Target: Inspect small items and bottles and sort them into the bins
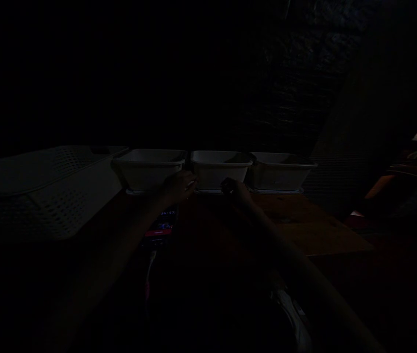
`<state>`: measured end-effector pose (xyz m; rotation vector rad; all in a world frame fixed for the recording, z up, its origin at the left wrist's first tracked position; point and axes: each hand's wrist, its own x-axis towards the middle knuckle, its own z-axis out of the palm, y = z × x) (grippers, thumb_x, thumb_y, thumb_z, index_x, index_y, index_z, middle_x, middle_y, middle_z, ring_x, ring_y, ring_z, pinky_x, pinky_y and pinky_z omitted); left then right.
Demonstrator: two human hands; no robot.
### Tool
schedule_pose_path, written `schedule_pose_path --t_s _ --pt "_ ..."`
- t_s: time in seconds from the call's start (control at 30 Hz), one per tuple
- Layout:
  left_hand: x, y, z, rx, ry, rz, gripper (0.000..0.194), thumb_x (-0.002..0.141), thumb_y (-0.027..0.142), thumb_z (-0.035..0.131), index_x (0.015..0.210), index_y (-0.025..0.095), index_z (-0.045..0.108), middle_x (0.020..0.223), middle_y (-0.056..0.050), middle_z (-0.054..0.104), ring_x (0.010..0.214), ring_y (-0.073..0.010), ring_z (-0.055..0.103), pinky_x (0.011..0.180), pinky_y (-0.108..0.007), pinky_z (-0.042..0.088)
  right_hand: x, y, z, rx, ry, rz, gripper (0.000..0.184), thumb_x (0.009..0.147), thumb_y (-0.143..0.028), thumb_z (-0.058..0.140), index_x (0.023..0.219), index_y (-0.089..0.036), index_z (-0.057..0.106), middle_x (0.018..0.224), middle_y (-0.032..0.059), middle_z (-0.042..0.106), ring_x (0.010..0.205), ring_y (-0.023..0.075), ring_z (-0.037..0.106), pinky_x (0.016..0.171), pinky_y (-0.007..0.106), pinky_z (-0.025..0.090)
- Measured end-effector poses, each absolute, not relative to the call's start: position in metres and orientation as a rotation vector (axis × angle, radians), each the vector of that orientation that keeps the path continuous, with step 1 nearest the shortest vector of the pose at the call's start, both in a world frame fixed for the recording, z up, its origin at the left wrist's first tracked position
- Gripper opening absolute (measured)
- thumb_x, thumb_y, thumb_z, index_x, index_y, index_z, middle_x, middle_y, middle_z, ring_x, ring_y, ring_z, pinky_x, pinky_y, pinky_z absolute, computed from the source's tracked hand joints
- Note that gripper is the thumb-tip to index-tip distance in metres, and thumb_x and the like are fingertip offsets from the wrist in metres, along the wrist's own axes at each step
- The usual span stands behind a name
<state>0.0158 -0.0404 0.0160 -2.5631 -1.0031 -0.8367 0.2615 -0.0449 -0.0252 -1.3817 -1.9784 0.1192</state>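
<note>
The view is very dark. Three pale plastic tubs stand in a row: a left tub (145,171), a middle tub (219,171) and a right tub (280,174). My left hand (180,186) is in front of the gap between the left and middle tubs, its fingers loosely stretched to the right. Before the lower right front of the middle tub is my right hand (235,189), with its fingers curled in. Whether it holds something small is lost in the dark. I cannot tell if either hand touches the middle tub.
A large pale basket (94,186) with holed sides stands at the left. On the wooden table (319,230), a lit phone (160,228) lies beside my left forearm, with a white cable (150,267) at its near end. Something whitish (293,314) shows below my right forearm.
</note>
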Motion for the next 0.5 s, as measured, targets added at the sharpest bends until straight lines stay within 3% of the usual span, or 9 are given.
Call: schedule_pose_path --t_s 0.17,0.5 --pt "0.022 -0.042 0.011 -2.691 -0.905 -0.822 0.023 0.086 0.031 0.051 0.105 0.020 0.059 0.105 -0.005 0.061 0.100 -0.0186 0.054 0.086 -0.032 0.042 0.247 -0.053 -0.020 -1.315 -2.136 0.181 0.027 0.084 -0.037 0.050 0.101 -0.019 0.061 0.088 0.0043 0.068 0.069 0.0121 0.061 0.059 0.019 0.041" --pt "0.020 -0.043 0.013 -2.812 -0.930 -0.830 0.035 0.081 0.032 0.060 0.113 0.022 0.056 0.117 -0.006 0.057 0.109 -0.0203 0.052 0.091 -0.033 0.042 0.240 -0.057 -0.014 -1.343 -2.226 0.056 0.025 0.086 -0.024 0.044 0.101 -0.022 0.064 0.093 0.0046 0.069 0.079 0.0158 0.063 0.062 0.021 0.038"
